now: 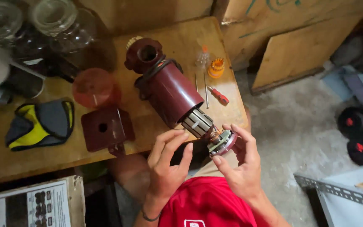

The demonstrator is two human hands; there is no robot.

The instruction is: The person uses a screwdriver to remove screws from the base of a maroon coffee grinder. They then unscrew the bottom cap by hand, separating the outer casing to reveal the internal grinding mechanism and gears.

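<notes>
The right hand [240,166] pinches the round grey end plate [222,143]; the left hand [169,162], half open, steadies the dark-red cylindrical motor [171,90]. Thin wires between could be torn if pulled.

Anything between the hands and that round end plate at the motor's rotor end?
Nothing visible. The right hand already grips the round end plate by its rim, at the exposed rotor of the maroon motor. The left hand is beside it with an open gap between; whether its fingertips touch the rotor is unclear.

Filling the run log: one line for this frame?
left hand: open, beside rotor | right hand: holds end cap | motor: lying on table
</notes>
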